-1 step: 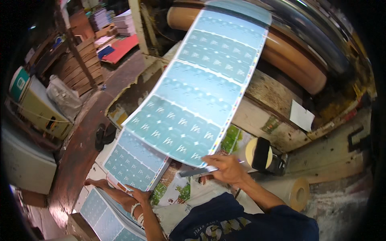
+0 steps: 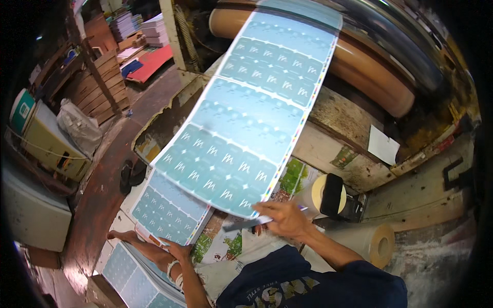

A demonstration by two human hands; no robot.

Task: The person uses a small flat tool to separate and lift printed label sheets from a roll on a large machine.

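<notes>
A long printed sheet [image 2: 231, 133], pale blue and teal with white marks, slopes down from the rollers toward me. My right hand [image 2: 285, 219] is closed, pinching the sheet's lower right corner while also gripping a knife [image 2: 241, 224] with a flat grey blade that points left under the sheet's edge. Below lies a stack of similar sheets [image 2: 167, 215]. My left hand [image 2: 179, 251] rests at the stack's near edge, its fingers stretched out, white bands around the wrist. Beside it my bare foot shows, and more printed sheets [image 2: 126, 269] lie at the lower left.
A brown roller [image 2: 370, 77] and a shiny metal roller [image 2: 395, 31] span the top right. At right are a tape roll with a black phone-like object [image 2: 333, 195] and a clear film roll [image 2: 380, 246]. Dark sandals [image 2: 132, 174] lie on the floor, left.
The sheet has come a little farther down toward me, and my right hand with the knife has shifted slightly left and down. My left hand stays in place.
</notes>
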